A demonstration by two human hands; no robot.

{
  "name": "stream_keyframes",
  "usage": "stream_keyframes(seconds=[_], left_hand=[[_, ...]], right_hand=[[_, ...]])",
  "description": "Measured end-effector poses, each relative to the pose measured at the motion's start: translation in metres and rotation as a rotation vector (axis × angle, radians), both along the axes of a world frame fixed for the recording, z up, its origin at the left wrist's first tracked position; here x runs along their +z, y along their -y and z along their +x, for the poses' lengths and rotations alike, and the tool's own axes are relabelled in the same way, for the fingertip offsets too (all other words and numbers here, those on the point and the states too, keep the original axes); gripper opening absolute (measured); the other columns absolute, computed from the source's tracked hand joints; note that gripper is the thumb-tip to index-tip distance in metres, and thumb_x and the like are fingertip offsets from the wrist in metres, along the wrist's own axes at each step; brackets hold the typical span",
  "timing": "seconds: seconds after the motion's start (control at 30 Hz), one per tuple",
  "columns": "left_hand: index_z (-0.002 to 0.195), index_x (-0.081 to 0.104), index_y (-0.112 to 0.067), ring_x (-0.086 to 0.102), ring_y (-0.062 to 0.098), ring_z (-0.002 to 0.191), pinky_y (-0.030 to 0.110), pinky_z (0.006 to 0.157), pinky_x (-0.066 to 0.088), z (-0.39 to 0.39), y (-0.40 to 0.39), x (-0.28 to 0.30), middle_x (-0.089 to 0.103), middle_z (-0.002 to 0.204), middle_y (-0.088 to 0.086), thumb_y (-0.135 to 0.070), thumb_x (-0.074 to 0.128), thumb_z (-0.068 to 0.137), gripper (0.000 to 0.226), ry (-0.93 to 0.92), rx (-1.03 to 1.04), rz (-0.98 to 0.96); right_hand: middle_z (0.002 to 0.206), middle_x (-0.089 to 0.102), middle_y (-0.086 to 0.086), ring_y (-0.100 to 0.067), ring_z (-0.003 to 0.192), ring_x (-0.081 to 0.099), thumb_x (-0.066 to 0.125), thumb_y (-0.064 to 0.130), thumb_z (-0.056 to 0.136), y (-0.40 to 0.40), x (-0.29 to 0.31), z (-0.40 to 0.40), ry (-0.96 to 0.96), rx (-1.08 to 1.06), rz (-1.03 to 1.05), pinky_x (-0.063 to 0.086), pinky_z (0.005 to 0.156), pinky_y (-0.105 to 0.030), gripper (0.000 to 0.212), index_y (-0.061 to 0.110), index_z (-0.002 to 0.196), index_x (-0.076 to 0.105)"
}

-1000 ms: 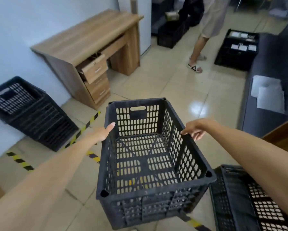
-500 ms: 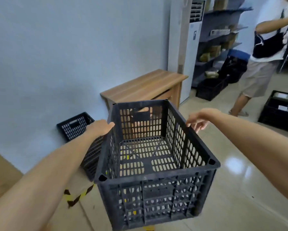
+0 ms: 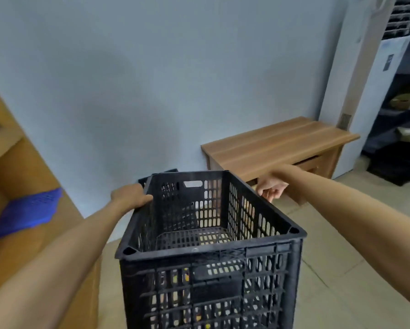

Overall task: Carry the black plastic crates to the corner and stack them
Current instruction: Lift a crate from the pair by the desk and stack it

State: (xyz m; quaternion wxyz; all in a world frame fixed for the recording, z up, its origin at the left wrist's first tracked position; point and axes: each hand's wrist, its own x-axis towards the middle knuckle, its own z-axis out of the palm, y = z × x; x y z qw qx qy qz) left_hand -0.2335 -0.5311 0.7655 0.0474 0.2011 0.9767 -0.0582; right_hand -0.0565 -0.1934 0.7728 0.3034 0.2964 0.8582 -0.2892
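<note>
I see one black crate held up in front of the wooden desk, nothing in it. My left hand grips its left rim, my right hand its right rim. Behind it, perhaps a second crate.

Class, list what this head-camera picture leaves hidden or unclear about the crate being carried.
- Right hand: its fingers fall behind the crate wall, so the grip is unclear.
- Second crate by the wall: the carried crate covers all but a rim.
- Crate's underside: cut off by the bottom edge.
</note>
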Motion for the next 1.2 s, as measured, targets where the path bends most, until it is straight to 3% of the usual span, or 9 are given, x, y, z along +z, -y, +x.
stream_keyframes(seconds=[0.17,0.27,0.37,0.63,0.77,0.83,0.93,1.1,1.2], left_hand=[[0.089,0.050,-0.017,0.054,0.025,0.086,0.031,0.072,0.039,-0.043,0.023,-0.002,0.056,0.085,0.001,-0.046,0.051,0.090,0.030,-0.009,0.114,0.036],[0.081,0.053,-0.015,0.060,0.026,0.082,0.030,0.067,0.042,-0.086,0.036,-0.010,0.055,0.074,0.000,-0.048,0.052,0.085,0.033,-0.022,0.169,0.072],[0.077,0.051,-0.016,0.060,0.025,0.076,0.029,0.066,0.042,-0.136,0.042,-0.008,0.056,0.072,0.000,-0.048,0.054,0.084,0.033,-0.064,0.171,0.096],[0.075,0.055,-0.013,0.059,0.024,0.074,0.030,0.066,0.040,-0.283,0.050,0.013,0.059,0.073,0.000,-0.049,0.056,0.085,0.037,-0.118,0.212,0.187],[0.065,0.047,-0.016,0.062,0.028,0.077,0.031,0.068,0.042,-0.338,0.048,0.012,0.065,0.080,0.007,-0.050,0.058,0.085,0.041,-0.124,0.224,0.241],[0.063,0.046,-0.015,0.061,0.028,0.073,0.030,0.066,0.041,-0.361,0.042,0.003,0.060,0.071,0.004,-0.048,0.059,0.085,0.041,-0.154,0.237,0.267],[0.061,0.044,-0.015,0.056,0.027,0.067,0.030,0.064,0.038,-0.399,0.026,-0.010,0.054,0.065,0.001,-0.044,0.059,0.087,0.041,-0.166,0.271,0.285],[0.059,0.040,-0.015,0.049,0.022,0.055,0.028,0.057,0.035,-0.466,-0.013,-0.037,0.050,0.059,0.000,-0.040,0.060,0.088,0.043,-0.182,0.287,0.290],[0.058,0.037,-0.016,0.042,0.018,0.049,0.026,0.053,0.032,-0.510,-0.041,-0.053,0.045,0.056,-0.002,-0.036,0.059,0.088,0.043,-0.173,0.307,0.287]], right_hand=[[0.077,0.058,-0.008,-0.009,0.051,0.053,0.039,0.007,0.101,-0.001,-0.021,-0.092,-0.010,0.027,0.008,0.033,0.037,-0.012,0.021,0.005,0.113,0.056],[0.081,0.062,-0.008,-0.008,0.048,0.060,0.041,0.012,0.103,0.008,-0.026,-0.144,0.004,0.031,-0.015,0.046,0.055,-0.012,0.018,0.006,0.113,0.054],[0.084,0.063,-0.010,-0.011,0.055,0.062,0.046,0.015,0.102,0.016,-0.023,-0.193,-0.016,0.040,-0.010,0.036,0.040,-0.014,0.024,0.004,0.121,0.056],[0.103,0.071,-0.011,-0.012,0.068,0.061,0.053,0.019,0.099,0.023,0.017,-0.339,-0.114,0.017,0.006,0.044,0.065,-0.018,0.029,0.002,0.123,0.057],[0.100,0.067,-0.015,-0.009,0.056,0.050,0.050,0.019,0.101,0.020,0.025,-0.398,-0.092,0.098,0.080,0.029,0.046,-0.017,0.035,-0.003,0.127,0.049],[0.097,0.066,-0.014,-0.008,0.060,0.056,0.050,0.019,0.101,0.016,0.019,-0.428,-0.090,0.105,0.090,0.037,0.046,-0.015,0.038,-0.002,0.132,0.045],[0.097,0.071,-0.011,-0.008,0.072,0.072,0.050,0.016,0.101,0.000,0.006,-0.471,-0.093,0.131,0.042,0.055,0.069,-0.019,0.038,-0.004,0.133,0.046],[0.119,0.069,-0.015,-0.019,0.099,0.071,0.053,0.016,0.099,-0.040,-0.023,-0.549,-0.053,0.244,0.046,0.041,0.108,-0.045,0.035,-0.005,0.127,0.053],[0.102,0.073,-0.006,-0.016,0.090,0.071,0.052,0.024,0.100,-0.071,-0.042,-0.598,0.010,0.328,0.103,0.051,0.077,-0.029,0.028,0.000,0.114,0.057]])
